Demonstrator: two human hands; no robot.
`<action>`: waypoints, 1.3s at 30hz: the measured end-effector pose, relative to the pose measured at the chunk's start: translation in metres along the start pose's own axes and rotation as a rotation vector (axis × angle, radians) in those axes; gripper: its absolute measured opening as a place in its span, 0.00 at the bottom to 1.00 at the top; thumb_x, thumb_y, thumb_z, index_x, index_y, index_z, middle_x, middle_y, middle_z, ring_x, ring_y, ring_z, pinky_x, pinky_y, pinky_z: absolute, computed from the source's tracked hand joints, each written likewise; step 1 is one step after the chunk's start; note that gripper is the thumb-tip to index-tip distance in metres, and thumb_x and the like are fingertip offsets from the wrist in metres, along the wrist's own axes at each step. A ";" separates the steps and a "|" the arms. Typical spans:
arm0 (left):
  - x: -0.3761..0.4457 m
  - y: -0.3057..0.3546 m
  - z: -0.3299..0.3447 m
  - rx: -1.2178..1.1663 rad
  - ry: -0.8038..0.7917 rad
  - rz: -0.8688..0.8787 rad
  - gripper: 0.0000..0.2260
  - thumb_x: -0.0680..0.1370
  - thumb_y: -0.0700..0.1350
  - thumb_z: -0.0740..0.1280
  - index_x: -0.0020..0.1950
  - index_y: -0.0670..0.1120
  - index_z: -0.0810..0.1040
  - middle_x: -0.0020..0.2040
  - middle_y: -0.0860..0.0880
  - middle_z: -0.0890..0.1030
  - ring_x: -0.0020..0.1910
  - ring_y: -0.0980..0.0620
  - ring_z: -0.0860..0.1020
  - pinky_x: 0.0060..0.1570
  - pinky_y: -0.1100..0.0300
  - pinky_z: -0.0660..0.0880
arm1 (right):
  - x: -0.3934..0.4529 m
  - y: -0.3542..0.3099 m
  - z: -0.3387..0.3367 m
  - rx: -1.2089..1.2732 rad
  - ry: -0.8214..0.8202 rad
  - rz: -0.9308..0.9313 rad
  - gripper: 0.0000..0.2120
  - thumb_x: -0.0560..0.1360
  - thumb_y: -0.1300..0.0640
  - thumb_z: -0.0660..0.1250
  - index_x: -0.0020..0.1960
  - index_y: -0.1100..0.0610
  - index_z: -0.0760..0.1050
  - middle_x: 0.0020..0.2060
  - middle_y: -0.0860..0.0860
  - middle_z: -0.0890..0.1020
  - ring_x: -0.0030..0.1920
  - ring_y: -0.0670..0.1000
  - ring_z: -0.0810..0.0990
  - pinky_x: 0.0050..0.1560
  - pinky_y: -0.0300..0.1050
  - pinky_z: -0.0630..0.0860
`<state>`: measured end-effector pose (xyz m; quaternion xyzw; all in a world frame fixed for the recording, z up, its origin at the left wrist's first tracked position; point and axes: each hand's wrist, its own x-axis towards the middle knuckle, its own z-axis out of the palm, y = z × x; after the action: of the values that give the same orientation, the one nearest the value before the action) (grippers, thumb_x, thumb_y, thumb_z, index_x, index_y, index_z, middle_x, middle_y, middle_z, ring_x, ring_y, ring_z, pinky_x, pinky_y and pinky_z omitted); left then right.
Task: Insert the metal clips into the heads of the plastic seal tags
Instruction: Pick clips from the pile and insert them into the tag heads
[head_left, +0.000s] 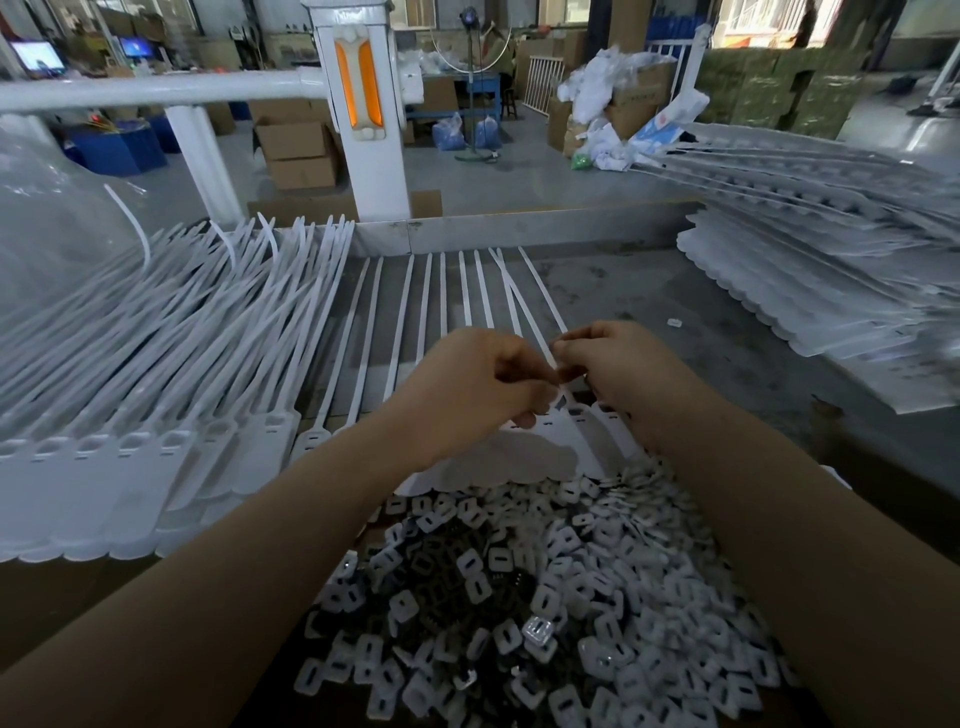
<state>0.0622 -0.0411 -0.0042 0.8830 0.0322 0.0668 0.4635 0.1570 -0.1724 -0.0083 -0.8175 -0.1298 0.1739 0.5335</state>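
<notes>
Just beyond the clip pile (519, 597), left hand (467, 387) and right hand (618, 369) meet, fingers curled, pinching over the seal tags (576, 421).

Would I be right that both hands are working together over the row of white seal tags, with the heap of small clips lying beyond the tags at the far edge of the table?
Not quite: the head view shows the heap of small clips lying nearest the person, below the forearms. Both hands, left hand and right hand, do meet over the white seal tags.

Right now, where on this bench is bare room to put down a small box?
The bare grey bench top lies right of the row of tags, before the stacked sheets; one small white piece sits there. Crowded: the tag pile at left, the clip heap near you.
</notes>
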 end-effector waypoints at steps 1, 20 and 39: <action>0.003 -0.001 0.001 0.008 0.009 -0.017 0.04 0.76 0.44 0.72 0.45 0.53 0.83 0.38 0.54 0.85 0.36 0.60 0.83 0.41 0.65 0.80 | 0.001 0.000 0.000 0.010 0.012 0.004 0.06 0.79 0.57 0.64 0.54 0.57 0.76 0.37 0.51 0.81 0.28 0.43 0.73 0.22 0.32 0.67; 0.037 0.017 0.015 0.097 -0.108 -0.252 0.06 0.72 0.41 0.76 0.47 0.42 0.86 0.41 0.43 0.85 0.37 0.51 0.81 0.44 0.55 0.81 | 0.003 0.000 0.000 0.129 0.077 0.037 0.05 0.79 0.58 0.63 0.52 0.57 0.76 0.37 0.52 0.80 0.32 0.47 0.72 0.32 0.43 0.67; 0.029 0.009 0.011 0.229 -0.137 -0.071 0.05 0.74 0.46 0.74 0.49 0.52 0.87 0.38 0.53 0.84 0.37 0.56 0.80 0.37 0.65 0.77 | 0.004 0.002 0.001 0.137 0.078 0.024 0.04 0.79 0.59 0.63 0.51 0.57 0.75 0.35 0.51 0.79 0.30 0.46 0.72 0.32 0.42 0.66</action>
<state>0.0927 -0.0520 -0.0001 0.9309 0.0392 -0.0140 0.3629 0.1609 -0.1711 -0.0113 -0.7867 -0.0869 0.1570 0.5907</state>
